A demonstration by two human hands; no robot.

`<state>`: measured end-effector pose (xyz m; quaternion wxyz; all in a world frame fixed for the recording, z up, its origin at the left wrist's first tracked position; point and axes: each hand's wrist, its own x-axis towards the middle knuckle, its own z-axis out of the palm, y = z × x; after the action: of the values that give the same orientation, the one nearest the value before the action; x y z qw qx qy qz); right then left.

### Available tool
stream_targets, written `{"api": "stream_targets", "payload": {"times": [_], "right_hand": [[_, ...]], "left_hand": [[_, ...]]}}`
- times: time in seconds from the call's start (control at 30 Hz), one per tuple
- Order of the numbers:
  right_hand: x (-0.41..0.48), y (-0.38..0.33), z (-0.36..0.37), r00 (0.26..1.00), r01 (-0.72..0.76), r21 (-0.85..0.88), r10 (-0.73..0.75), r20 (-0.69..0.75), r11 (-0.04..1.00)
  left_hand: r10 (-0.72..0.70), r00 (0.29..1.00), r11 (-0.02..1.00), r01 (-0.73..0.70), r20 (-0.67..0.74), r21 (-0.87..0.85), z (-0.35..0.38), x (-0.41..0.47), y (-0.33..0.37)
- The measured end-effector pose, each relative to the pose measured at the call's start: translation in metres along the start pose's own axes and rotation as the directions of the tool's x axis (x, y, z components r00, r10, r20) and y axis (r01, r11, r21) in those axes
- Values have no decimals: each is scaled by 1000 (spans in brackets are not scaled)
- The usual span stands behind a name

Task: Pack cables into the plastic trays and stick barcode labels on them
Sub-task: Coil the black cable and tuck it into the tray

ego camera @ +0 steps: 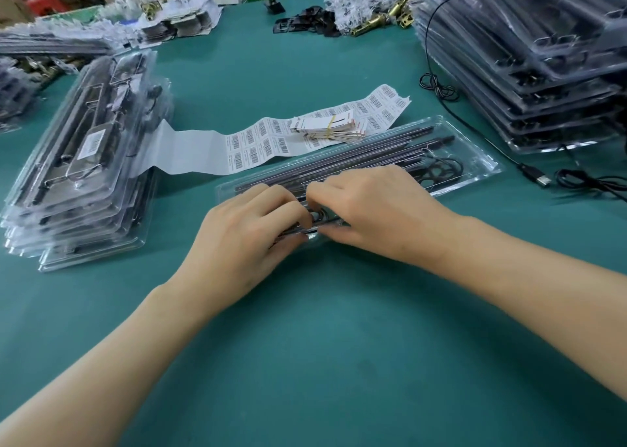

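Both hands on a black cable
The left hand and right hand each have the grip clamped on it, over the clear plastic tray on the table.

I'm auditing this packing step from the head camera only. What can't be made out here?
1. Head view: the near end of the clear tray and most of the cable, covered by the left hand and right hand.
2. Head view: print on the barcode labels, too small.
3. Head view: the tray stack on the right, cut off by the frame edge.
4. Head view: clutter at the back, blurred.
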<state>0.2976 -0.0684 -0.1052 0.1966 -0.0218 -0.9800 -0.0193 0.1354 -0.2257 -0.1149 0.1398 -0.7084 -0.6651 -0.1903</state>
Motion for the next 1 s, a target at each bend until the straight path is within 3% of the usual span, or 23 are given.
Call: {"api": "stream_targets", "payload": {"times": [0.13,0.37,0.53,0.8,0.9,1.0], "right_hand": [[11,-5,1,998,43,-95,-38,59,995],[18,-13,5,993,-32,-149,48,105,988],[7,0,-4,992,25,-89,-14,126,996],[-7,3,-6,991,-92,173,73,112,981],[-22,1,-4,991,-119,206,106,76,971],[-40,-6,4,986,-107,46,111,-121,993]], "left_hand": [[-74,997,990,75,13,-121,3,-3,1],[-34,998,999,36,49,-39,-5,-1,1],[-89,996,995,90,7,-33,-1,-7,5],[-146,987,989,145,65,10,-9,0,16],[-147,984,988,141,101,59,-11,6,19],[-136,987,989,130,81,73,-10,6,23]]}}
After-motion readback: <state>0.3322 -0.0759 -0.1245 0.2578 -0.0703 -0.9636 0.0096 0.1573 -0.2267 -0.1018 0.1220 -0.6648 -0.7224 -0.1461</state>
